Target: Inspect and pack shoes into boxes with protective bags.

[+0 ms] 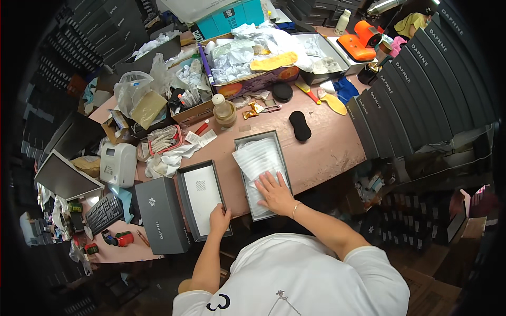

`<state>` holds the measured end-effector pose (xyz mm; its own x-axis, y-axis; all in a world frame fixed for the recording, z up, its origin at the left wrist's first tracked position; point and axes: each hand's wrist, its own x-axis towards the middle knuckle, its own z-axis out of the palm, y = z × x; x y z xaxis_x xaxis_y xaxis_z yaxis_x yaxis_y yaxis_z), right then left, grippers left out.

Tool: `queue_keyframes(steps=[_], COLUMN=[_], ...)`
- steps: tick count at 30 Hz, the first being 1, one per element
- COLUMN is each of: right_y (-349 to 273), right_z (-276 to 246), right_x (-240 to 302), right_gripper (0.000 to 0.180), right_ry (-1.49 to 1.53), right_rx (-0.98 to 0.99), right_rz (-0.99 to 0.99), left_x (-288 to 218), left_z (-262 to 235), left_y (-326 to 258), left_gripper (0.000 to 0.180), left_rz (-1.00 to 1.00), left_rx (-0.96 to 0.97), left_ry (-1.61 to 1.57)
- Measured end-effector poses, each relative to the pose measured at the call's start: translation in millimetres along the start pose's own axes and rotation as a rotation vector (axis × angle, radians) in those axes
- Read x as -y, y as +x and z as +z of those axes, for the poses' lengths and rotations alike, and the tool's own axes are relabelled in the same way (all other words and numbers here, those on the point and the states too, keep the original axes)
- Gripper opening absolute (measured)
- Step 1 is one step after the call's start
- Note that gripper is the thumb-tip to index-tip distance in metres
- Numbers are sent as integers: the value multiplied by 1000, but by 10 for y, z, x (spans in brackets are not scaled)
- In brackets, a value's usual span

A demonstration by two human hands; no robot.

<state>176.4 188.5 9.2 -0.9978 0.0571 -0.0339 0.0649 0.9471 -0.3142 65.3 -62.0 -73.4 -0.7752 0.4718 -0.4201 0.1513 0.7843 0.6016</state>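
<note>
**Hands on two open grey boxes**

I see the grey box (262,174) at the table's (327,152) near edge, lined with white tissue paper (258,158). Right hand (275,192) lies flat on the paper, fingers spread. Left hand (219,218) pinches the near rim of the upturned lid (203,197) just beside it. Closed grey box (161,215) further left, keyboard (104,213) beyond.

Even, bright overhead light is falling on the desk (327,152); shadows are staying soft. Fisheye is bending straight edges toward the rim, corners are vignetting black, focus is softening outward.
</note>
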Motion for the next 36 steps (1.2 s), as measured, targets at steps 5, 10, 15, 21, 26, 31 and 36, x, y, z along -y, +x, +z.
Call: queue_keyframes(steps=[5,10,15,21,26,31,36], right_y=[-108,-491,-410,-833,-669,-111,-475], right_z=[-292,-929,-177,-133,-301,-84,-718], right_x=[-256,-244,-243,-930,-807,-46,-551], right_gripper=[49,65,68,41,53,55,63], right_ry=[472,538,227,1459,898,549,1898], right_rx=[-187,-271,-64,-526,-549,302,-270], right_rz=[59,234,303,762,645,22,377], left_x=[-788,-1571,-2270,-2026,-2017,-2414,-2168], left_z=[-1014,-1539,-1540,-1701,-1574,-1578,-844], left_y=[-590,-1017,-723,-617,-593,-598,-390], left_gripper=[19,20,27,43,45,38,27], left_rz=[91,420,613,604,620,647,386], left_rx=[-178,-86,-78,-179,-164,-19,410], left_ry=[-480,-902,-905,-955,-1172,-1144,-1245])
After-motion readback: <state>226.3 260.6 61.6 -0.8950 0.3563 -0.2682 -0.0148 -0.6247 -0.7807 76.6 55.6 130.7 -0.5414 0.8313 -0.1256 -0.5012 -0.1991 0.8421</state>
